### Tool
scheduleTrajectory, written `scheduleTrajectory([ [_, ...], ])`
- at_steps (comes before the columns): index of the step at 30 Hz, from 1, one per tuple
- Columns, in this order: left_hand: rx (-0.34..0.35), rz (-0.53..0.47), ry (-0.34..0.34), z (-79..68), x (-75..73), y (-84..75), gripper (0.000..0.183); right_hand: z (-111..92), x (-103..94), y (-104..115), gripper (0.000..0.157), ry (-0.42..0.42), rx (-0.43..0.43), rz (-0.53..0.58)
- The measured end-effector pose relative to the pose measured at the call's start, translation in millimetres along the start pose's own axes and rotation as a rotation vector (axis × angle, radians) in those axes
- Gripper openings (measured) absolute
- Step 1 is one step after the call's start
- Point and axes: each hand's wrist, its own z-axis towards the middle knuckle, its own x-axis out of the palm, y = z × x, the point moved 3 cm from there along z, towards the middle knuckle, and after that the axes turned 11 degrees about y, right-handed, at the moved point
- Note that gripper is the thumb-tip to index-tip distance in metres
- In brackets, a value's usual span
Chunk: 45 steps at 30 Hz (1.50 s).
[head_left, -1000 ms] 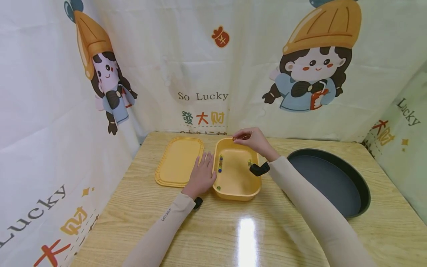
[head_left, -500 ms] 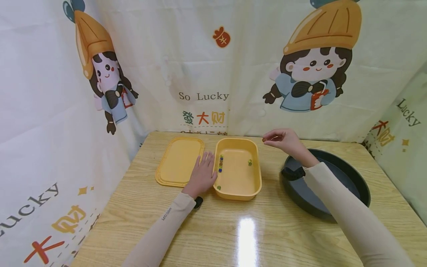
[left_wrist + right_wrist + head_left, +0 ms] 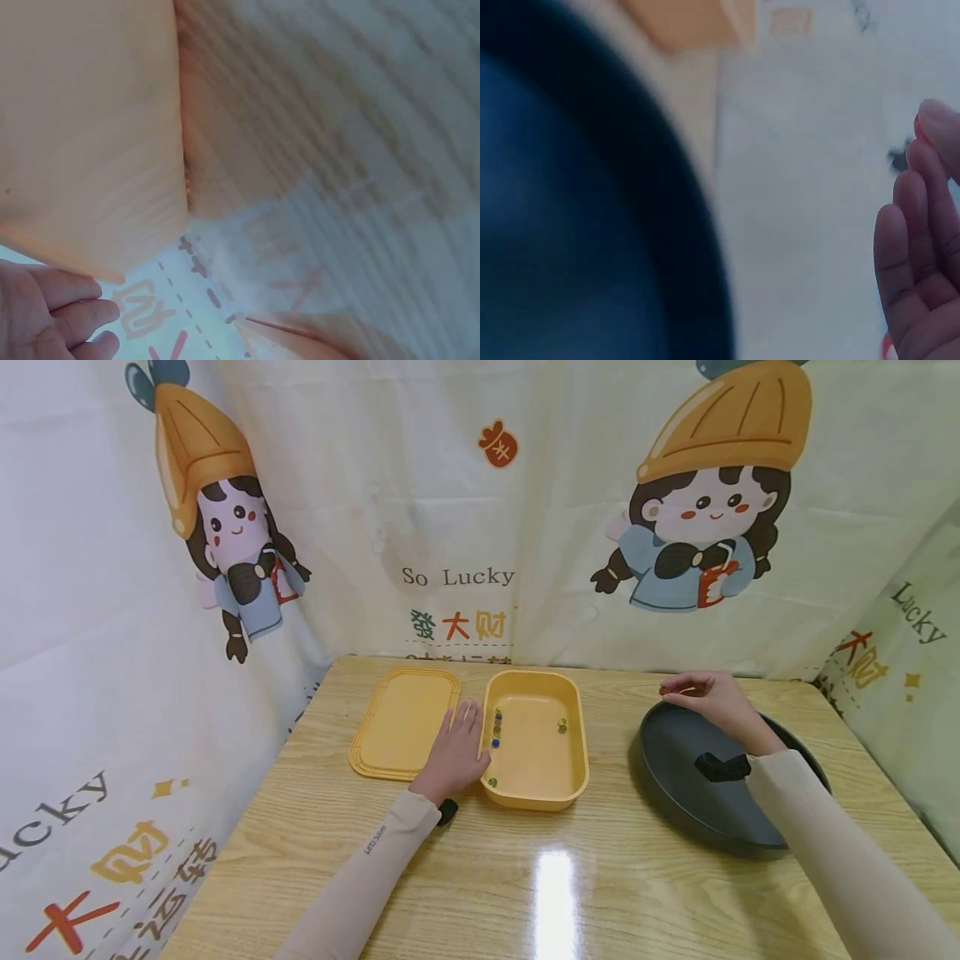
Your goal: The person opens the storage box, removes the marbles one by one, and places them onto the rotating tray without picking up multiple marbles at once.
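Observation:
Between thumb and index finger my right hand [image 3: 708, 697] pinches a small reddish-orange marble [image 3: 663, 691], above the far left rim of the dark round pan [image 3: 693, 789]. The right wrist view shows only a reddish sliver of that marble [image 3: 918, 129]. My left hand [image 3: 452, 756] rests against the left side of the yellow tub [image 3: 532, 764], its fingers straight and pointing away. Inside the tub, several colored marbles [image 3: 497, 728] stand in a line along the left wall. Two yellow-green marbles [image 3: 562, 726] sit near the right wall, and one greenish marble [image 3: 492, 782] is in the near left corner.
A flat yellow lid [image 3: 405, 722] lies on the wooden table [image 3: 480, 893] to the left of the tub. Bare tabletop separates the tub from the pan. A printed curtain [image 3: 555, 527] hangs behind the table and along both sides.
My right hand has carried the reddish-orange marble rightward, from the tub's far rim to over the pan's far left rim. My left hand has stayed at the tub.

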Motion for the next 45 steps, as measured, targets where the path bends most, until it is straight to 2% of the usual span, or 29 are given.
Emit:
scheduleTrajectory([
  [7, -0.003, -0.015, -0.012, 1.0, 4.5, 0.7, 0.069, -19.1, -8.1, -42.7, 0.039, 0.019, 0.066, -0.045],
  [15, -0.014, -0.035, -0.003, 1.3, 4.9, 0.6, 0.069, -32.7, -13.8, -78.5, 0.038, 0.079, 0.16, -0.077],
  [21, -0.016, -0.042, -0.01, 1.7, 5.6, 0.8, 0.068, -36.5, -14.2, -92.2, 0.037, 0.153, 0.179, -0.066],
  [31, -0.005, -0.058, -0.015, 2.0, 6.7, 1.5, 0.068, -37.7, -12.0, -109.1, 0.031, 0.187, 0.2, -0.075],
  [38, 0.042, -0.124, -0.069, -1.5, 6.1, 0.1, 0.067, -41.2, -10.9, -117.9, 0.028, 0.179, 0.212, -0.132],
  [45, 0.005, -0.092, -0.03, 0.7, 6.7, 1.5, 0.069, -42.3, -9.7, -117.9, 0.027, 0.168, 0.197, -0.178],
])
